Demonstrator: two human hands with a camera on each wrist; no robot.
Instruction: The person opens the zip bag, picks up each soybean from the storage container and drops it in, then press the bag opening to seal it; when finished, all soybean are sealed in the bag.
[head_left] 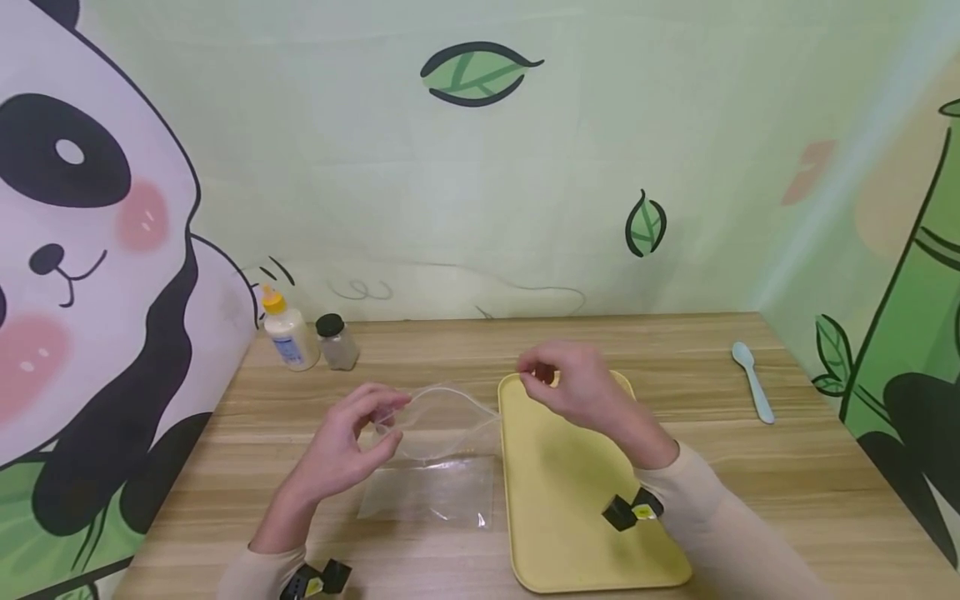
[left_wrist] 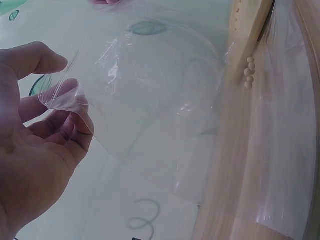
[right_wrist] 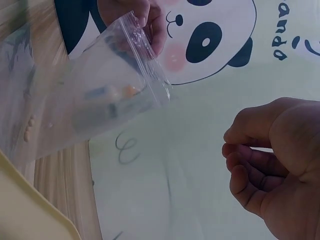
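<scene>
My left hand (head_left: pixel 341 450) holds one side of a clear zip bag (head_left: pixel 427 496) by its top edge, and the bag's mouth gapes in the head view. The bag's lower part lies over the wooden table, left of a yellow tray (head_left: pixel 570 508). A few small wooden beads (left_wrist: pixel 249 72) show through the film in the left wrist view. Above the tray's far end is my right hand (head_left: pixel 573 383), apart from the bag. Its thumb meets the curled fingers (right_wrist: pixel 245 150) at the tips, and no object shows between them.
At the back left stand a white glue bottle (head_left: pixel 292 340) with a yellow cap and a small jar (head_left: pixel 339 348) with a black lid. A pale blue spoon (head_left: pixel 753 385) lies at the right. A printed cloth (head_left: pixel 480 208) hangs behind the table.
</scene>
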